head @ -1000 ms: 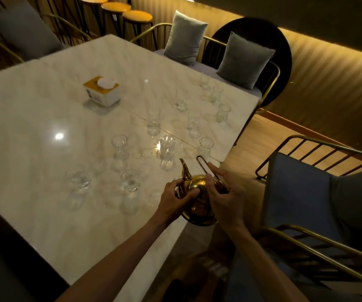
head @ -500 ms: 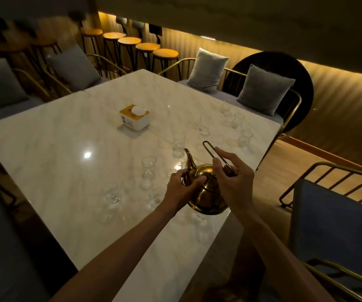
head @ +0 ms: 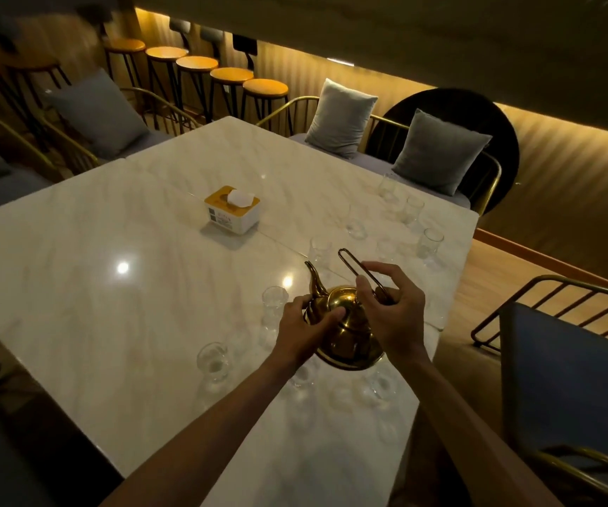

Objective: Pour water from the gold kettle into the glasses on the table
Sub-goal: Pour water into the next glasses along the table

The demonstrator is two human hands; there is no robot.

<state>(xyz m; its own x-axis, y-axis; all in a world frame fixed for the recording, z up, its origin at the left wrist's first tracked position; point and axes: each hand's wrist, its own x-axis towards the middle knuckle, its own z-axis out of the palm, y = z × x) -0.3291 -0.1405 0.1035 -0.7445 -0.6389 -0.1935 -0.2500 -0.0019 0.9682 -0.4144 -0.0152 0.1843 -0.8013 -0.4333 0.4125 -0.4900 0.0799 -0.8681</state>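
Note:
The gold kettle (head: pixel 346 331) hangs above the right part of the white marble table (head: pixel 112 305), its spout pointing away from me and to the left. My right hand (head: pixel 392 312) pinches its thin wire handle. My left hand (head: pixel 304 323) grips the kettle's body just behind the spout, thumb on the lid. Several clear glasses stand on the table: one (head: pixel 214 362) to the left of my left wrist, one (head: pixel 274 300) just left of the spout, others (head: pixel 430 243) further back on the right. Some glasses below the kettle are partly hidden by my arms.
A yellow and white tissue box (head: pixel 232 209) sits mid-table. Gold-framed chairs with grey cushions (head: pixel 339 118) line the far side, and another chair (head: pixel 569 360) stands close on my right. Round stools (head: pixel 231 75) line the back wall.
The view has risen and shifted, so the table looks further off. Both hands have kept their hold on the kettle, which now hangs higher over the glasses.

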